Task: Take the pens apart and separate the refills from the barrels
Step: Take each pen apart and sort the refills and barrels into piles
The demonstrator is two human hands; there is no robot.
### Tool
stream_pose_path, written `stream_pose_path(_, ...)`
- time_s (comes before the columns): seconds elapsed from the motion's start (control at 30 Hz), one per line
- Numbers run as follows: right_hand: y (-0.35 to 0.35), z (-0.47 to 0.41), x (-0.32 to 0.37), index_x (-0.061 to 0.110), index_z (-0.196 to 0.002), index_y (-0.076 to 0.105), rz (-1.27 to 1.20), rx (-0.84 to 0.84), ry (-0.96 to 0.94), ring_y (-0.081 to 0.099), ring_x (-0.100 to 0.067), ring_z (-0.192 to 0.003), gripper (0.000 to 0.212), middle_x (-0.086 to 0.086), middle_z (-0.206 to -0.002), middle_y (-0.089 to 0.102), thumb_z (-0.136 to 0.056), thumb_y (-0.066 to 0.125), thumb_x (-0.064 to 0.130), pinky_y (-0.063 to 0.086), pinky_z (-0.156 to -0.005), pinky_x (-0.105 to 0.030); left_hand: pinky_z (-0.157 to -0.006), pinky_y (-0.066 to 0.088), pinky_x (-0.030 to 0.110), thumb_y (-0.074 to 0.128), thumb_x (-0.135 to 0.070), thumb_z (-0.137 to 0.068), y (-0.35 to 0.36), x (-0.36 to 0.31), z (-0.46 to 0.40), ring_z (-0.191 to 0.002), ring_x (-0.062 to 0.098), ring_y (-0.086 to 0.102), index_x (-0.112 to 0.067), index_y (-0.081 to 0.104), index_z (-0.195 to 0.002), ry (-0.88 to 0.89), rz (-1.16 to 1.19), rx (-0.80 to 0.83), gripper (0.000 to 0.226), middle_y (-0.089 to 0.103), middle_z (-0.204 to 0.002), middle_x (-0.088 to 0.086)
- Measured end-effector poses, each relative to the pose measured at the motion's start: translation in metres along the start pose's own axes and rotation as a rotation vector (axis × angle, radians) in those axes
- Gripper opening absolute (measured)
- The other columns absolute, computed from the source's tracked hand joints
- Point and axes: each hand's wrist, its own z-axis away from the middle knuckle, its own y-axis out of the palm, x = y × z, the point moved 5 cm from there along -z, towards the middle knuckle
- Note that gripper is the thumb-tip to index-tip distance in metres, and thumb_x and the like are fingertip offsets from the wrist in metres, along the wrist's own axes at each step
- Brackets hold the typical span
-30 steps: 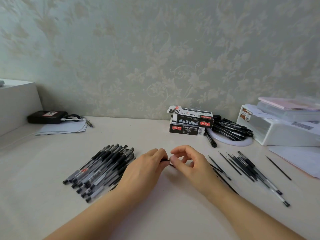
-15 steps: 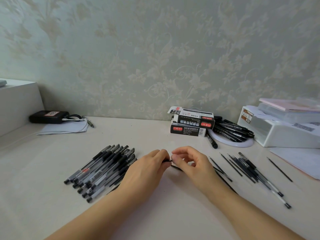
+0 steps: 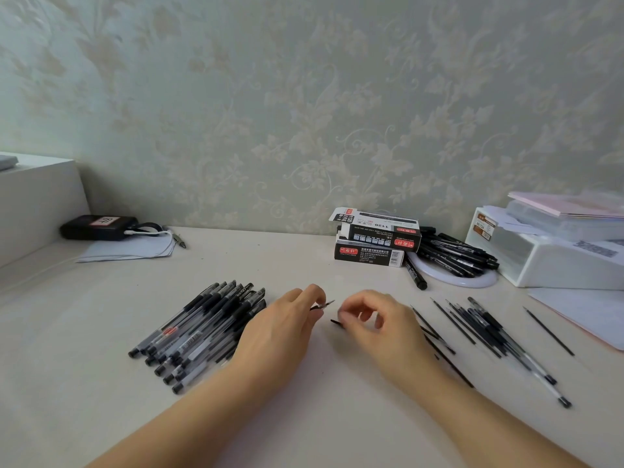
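A pile of several assembled black gel pens [image 3: 202, 332] lies on the table left of my hands. My left hand [image 3: 280, 332] is closed on one pen, whose pointed tip [image 3: 327, 303] pokes out past the fingers toward the right. A small gap separates it from my right hand [image 3: 371, 322], which pinches a short black pen piece [image 3: 336, 322]; most of that piece is hidden by the fingers. To the right lie several thin black refills [image 3: 452, 322] and a few clear barrels [image 3: 530, 366], fanned out on the table.
Two stacked pen boxes [image 3: 374, 241] stand at the back, beside a white ring dish [image 3: 486, 282] heaped with black markers. A white storage box [image 3: 547, 265] and papers [image 3: 594, 312] sit at the right. A black device [image 3: 98, 228] on sheets lies at the back left.
My hands were pressed together on one pen. They have now pulled apart, the left keeping the pen with its tip bared and the right taking a short black piece.
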Motion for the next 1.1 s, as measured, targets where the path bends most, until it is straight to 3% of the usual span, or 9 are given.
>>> stream_pose_path(0.1,0.013,0.005,0.011,0.028,-0.081,0.069,0.218,0.144,-0.193,0.05,-0.006,-0.082,0.008,0.015,-0.08,0.063,-0.083,0.069,0.021,0.042,-0.077,-0.026,-0.07,0.05,0.039,0.038,-0.037,-0.101,0.0,0.001,0.0,-0.086,0.017,0.057,-0.033,0.046,-0.113,-0.002,-0.012,-0.01,0.015,0.055,-0.101,-0.011)
stream_pose_path(0.2,0.016,0.006,0.011,0.032,-0.085,0.07,0.29,0.191,-0.207,0.048,-0.007,-0.086,0.006,0.016,-0.085,0.061,-0.085,0.065,0.029,0.041,-0.084,-0.036,-0.07,0.05,0.038,0.039,-0.036,-0.101,0.0,0.001,0.001,-0.086,0.015,0.057,-0.033,0.048,-0.114,0.001,-0.018,-0.021,0.016,0.054,-0.101,-0.011)
stream_pose_path(0.4,0.013,0.004,0.012,0.035,-0.093,0.069,0.261,0.106,-0.182,0.047,0.0,-0.086,0.009,0.019,-0.085,0.058,-0.084,0.069,0.038,0.041,-0.085,-0.03,-0.071,0.049,0.038,0.043,-0.028,-0.099,-0.004,-0.002,0.0,-0.087,0.016,0.058,-0.029,0.049,-0.117,0.036,0.034,-0.074,0.019,0.052,-0.106,-0.011)
stream_pose_path(0.53,-0.001,0.0,0.008,0.032,-0.088,0.071,0.085,-0.041,-0.042,0.053,-0.005,-0.085,0.008,0.021,-0.085,0.066,-0.086,0.069,0.039,0.042,-0.079,-0.02,-0.067,0.048,0.038,0.047,-0.026,-0.098,-0.01,-0.011,0.003,-0.082,0.012,0.055,-0.026,0.05,-0.11,0.111,0.1,-0.156,0.012,0.053,-0.1,-0.013)
stream_pose_path(0.67,-0.002,-0.002,0.004,0.029,-0.082,0.075,-0.254,-0.01,0.143,0.06,0.001,-0.073,0.007,0.015,-0.079,0.072,-0.087,0.07,0.031,0.042,-0.067,-0.008,-0.065,0.048,0.04,0.047,-0.028,-0.099,-0.008,-0.018,0.004,-0.08,0.008,0.052,-0.027,0.05,-0.107,0.177,0.127,-0.124,0.009,0.052,-0.098,-0.014)
stream_pose_path(0.8,0.0,-0.002,0.003,0.027,-0.082,0.077,-0.472,-0.007,0.261,0.065,0.003,-0.075,0.008,0.008,-0.079,0.074,-0.087,0.07,0.029,0.045,-0.067,-0.006,-0.062,0.049,0.04,0.048,-0.029,-0.098,-0.009,-0.017,0.003,-0.077,0.008,0.053,-0.028,0.049,-0.107,0.191,0.135,-0.133,0.009,0.052,-0.098,-0.015)
stream_pose_path(0.9,-0.004,-0.002,-0.001,0.03,-0.083,0.076,-0.527,-0.046,0.31,0.061,0.006,-0.072,0.009,0.008,-0.079,0.073,-0.087,0.068,0.032,0.046,-0.066,-0.011,-0.062,0.049,0.04,0.047,-0.031,-0.098,-0.009,-0.015,0.003,-0.074,0.011,0.053,-0.029,0.049,-0.108,0.186,0.103,-0.138,0.01,0.052,-0.096,-0.014)
stream_pose_path(1.0,-0.006,-0.004,-0.01,0.022,-0.086,0.071,-0.573,-0.104,0.38,0.061,-0.002,-0.075,0.014,0.006,-0.084,0.072,-0.093,0.061,0.029,0.047,-0.072,-0.023,-0.062,0.049,0.039,0.046,-0.032,-0.098,-0.008,-0.014,0.002,-0.074,0.01,0.052,-0.03,0.049,-0.108,0.172,0.076,-0.131,0.01,0.05,-0.096,-0.014)
stream_pose_path(1.1,-0.017,-0.009,-0.019,0.015,-0.091,0.06,-0.797,-0.325,0.415,0.065,-0.01,-0.074,0.016,0.0,-0.086,0.074,-0.101,0.048,0.02,0.048,-0.069,-0.028,-0.062,0.049,0.037,0.045,-0.033,-0.099,-0.008,-0.012,0.002,-0.076,0.009,0.051,-0.032,0.049,-0.109,0.152,0.044,-0.131,0.012,0.049,-0.096,-0.015)
